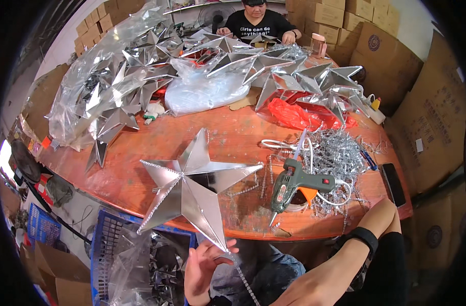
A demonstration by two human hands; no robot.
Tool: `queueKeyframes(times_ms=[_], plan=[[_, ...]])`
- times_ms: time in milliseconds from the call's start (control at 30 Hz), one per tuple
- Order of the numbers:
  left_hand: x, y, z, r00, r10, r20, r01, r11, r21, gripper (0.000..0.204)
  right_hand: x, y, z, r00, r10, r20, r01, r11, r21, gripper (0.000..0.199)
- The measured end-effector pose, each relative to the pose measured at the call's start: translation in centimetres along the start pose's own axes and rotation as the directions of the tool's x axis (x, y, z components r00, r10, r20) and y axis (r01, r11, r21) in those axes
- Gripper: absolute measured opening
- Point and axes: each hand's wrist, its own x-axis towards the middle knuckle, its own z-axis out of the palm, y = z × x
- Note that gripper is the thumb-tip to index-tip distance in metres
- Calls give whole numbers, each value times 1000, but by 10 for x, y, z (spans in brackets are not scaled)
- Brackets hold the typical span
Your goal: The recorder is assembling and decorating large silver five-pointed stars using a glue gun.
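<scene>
A silver five-pointed star (pixel 194 186) lies at the front of the table, its lowest point reaching over the edge. My left hand (pixel 207 265) holds that point, fingers curled behind it and thumb off to the left. A rhinestone chain (pixel 246 283) runs from the same tip down to the lower edge, toward my right hand (pixel 309 288). The right fingers are cut off by the frame, so their grip is hidden. Sparkling trim lines some of the star's ridges and edges. To its right lies a dark green glue gun (pixel 299 183), nozzle toward me.
Silver tinsel-like chain (pixel 337 158), a white cable (pixel 310 153) and a phone (pixel 394 183) lie at the right. Stars (pixel 274 66) and plastic bags (pixel 205 89) crowd the back, where a person (pixel 258 23) works. A blue crate (pixel 103 239) stands below the table's left front.
</scene>
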Motion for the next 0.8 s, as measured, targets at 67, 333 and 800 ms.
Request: queueKeyframes(times_ms=[67, 333, 800], plan=[[10, -3, 5, 1000, 0, 11, 0, 1000, 22, 76, 5, -5, -4, 993, 118, 30, -121, 982, 144, 17], [26, -4, 11, 992, 46, 118, -7, 950, -314, 65, 37, -25, -39, 977, 204, -59, -197, 975, 107, 16], [28, -20, 0, 974, 66, 218, 32, 907, -420, 55, 96, 25, -117, 745, 493, -450, -561, 827, -23, 11]])
